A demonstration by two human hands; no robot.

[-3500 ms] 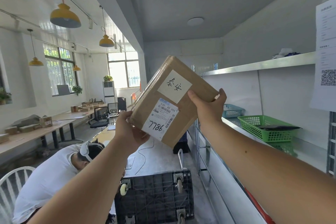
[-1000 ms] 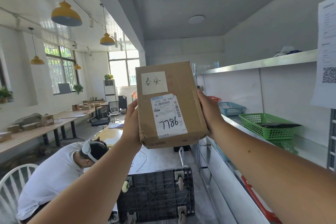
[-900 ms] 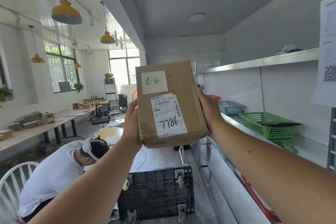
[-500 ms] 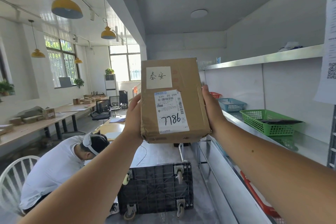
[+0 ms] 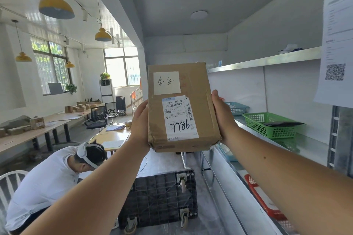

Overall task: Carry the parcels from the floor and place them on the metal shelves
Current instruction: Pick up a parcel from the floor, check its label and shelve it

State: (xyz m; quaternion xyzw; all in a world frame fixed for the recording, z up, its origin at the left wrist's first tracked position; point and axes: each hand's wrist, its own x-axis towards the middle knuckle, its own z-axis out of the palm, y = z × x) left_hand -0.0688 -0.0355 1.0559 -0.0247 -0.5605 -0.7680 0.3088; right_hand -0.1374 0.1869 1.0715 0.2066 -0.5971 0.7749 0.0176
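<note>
Both arms reach forward, left hand [image 5: 140, 126] and right hand [image 5: 223, 118] clasping the parcel [image 5: 181, 105] by its sides

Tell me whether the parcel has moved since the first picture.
Yes. The parcel was tilted against the shelf post; it has turned to stand upright, roughly parallel to it.

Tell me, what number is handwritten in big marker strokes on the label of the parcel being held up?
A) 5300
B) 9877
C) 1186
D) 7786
D: the white label on the brown parcel, gripped between the left hand and the right hand, reads 7786 in black marker.
</note>
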